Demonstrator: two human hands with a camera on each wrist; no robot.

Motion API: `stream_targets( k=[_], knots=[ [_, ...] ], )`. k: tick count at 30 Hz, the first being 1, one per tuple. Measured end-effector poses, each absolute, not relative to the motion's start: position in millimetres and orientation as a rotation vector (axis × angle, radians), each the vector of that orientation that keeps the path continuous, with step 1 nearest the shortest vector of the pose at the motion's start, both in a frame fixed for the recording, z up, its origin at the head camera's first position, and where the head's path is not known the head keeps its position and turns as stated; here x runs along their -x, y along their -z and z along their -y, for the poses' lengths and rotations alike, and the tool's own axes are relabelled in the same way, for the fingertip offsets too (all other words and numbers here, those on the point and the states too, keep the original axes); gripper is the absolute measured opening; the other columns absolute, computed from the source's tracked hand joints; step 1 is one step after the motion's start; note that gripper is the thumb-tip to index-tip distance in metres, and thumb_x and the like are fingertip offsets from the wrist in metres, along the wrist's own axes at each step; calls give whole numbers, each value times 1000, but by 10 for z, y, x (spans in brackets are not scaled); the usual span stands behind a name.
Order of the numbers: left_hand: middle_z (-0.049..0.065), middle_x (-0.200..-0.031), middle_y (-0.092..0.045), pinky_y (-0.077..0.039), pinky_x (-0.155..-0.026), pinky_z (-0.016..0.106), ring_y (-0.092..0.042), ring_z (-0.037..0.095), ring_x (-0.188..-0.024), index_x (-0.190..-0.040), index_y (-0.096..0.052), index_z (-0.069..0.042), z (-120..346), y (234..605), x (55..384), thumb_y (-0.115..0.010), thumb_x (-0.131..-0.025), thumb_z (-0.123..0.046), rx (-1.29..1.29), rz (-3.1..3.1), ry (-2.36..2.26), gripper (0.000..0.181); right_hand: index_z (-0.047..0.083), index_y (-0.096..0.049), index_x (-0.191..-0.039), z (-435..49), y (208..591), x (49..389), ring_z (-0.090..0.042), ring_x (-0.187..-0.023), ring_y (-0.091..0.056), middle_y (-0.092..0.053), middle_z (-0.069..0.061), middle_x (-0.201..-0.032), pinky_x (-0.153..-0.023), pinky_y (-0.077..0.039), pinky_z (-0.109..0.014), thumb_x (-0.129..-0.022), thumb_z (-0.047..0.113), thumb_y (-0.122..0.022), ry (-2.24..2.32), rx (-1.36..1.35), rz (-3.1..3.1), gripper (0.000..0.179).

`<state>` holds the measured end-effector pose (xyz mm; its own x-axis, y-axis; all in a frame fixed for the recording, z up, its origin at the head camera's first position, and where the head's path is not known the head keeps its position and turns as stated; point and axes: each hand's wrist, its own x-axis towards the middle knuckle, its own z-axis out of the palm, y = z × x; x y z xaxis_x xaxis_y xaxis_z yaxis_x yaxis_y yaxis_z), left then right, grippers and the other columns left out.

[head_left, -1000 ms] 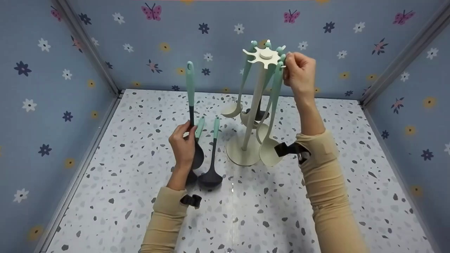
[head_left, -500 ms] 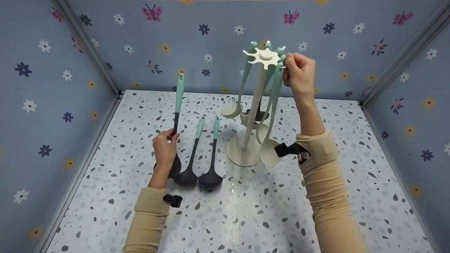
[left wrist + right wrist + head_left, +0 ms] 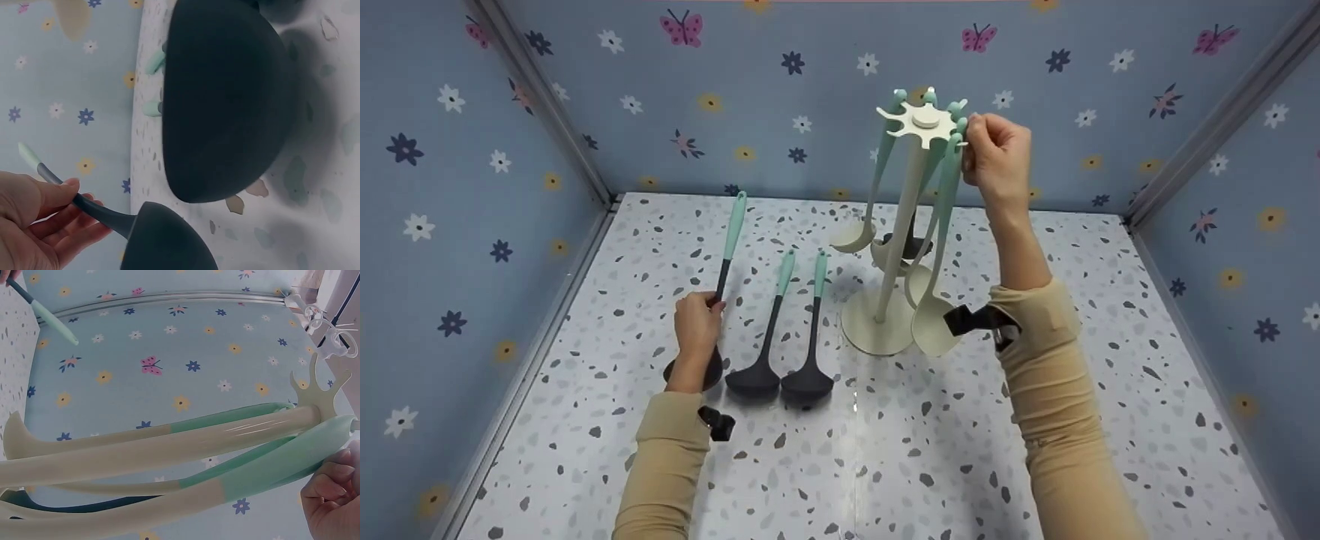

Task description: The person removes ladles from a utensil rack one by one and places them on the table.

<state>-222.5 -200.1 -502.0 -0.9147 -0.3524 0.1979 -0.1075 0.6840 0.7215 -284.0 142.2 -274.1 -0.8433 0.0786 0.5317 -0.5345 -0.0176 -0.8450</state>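
My left hand (image 3: 697,328) pinches the dark shaft of a ladle (image 3: 732,238) with a mint handle, low over the left of the table. My forearm partly covers its bowl; the left wrist view shows that dark bowl (image 3: 169,242) beside a bigger-looking ladle bowl (image 3: 225,101). Two similar ladles lie to the right, one nearer (image 3: 754,379) and one farther (image 3: 808,381). A cream utensil stand (image 3: 879,322) carries several mint-handled utensils, among them a spoon (image 3: 934,330). At the stand's top, my right hand (image 3: 999,154) grips at a mint handle (image 3: 287,458) with curled fingers; its fingertips are partly hidden.
A cream ladle (image 3: 853,235) and a dark-headed utensil (image 3: 915,246) hang on the stand's far side. The speckled table (image 3: 930,450) is enclosed by flowered walls (image 3: 840,67) at the back and both sides.
My left hand has moved left and down with the ladle, away from the two lying ladles, and the ladle's handle has come lower. My right hand has stayed at the stand.
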Motion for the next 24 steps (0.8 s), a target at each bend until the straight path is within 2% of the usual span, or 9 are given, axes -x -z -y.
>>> stream_targets(
  k=[8, 13, 24],
  knots=[
    [26, -86, -62, -45, -72, 45, -59, 37, -81, -89, -64, 12, 2033, 5140, 2274, -60, -79, 4, -444, 2710, 1041, 14, 10, -45, -55, -1427, 2751, 2848, -7, -36, -31, -37, 1, -45, -33, -21, -16, -90, 3, -46, -1906, -471, 1839, 36],
    [25, -86, -62, -46, -70, 45, -60, 37, -79, -90, -63, 12, 2027, 5241, 2303, -59, -80, 2, -483, 2802, 1006, 15, 10, -45, -55, -1427, 2745, 2849, -8, -36, -31, -38, 0, -45, -33, -21, -16, -90, 3, -46, -1922, -460, 1842, 36],
    [24, -80, -62, -45, -67, 47, -59, 37, -74, -82, -62, 10, 2015, 5375, 2336, -58, -80, 0, -499, 2924, 926, 10, 10, -45, -56, -1432, 2747, 2844, -8, -36, -32, -39, 0, -46, -33, -22, -16, -90, 3, -46, -1922, -464, 1848, 35]
  ],
)
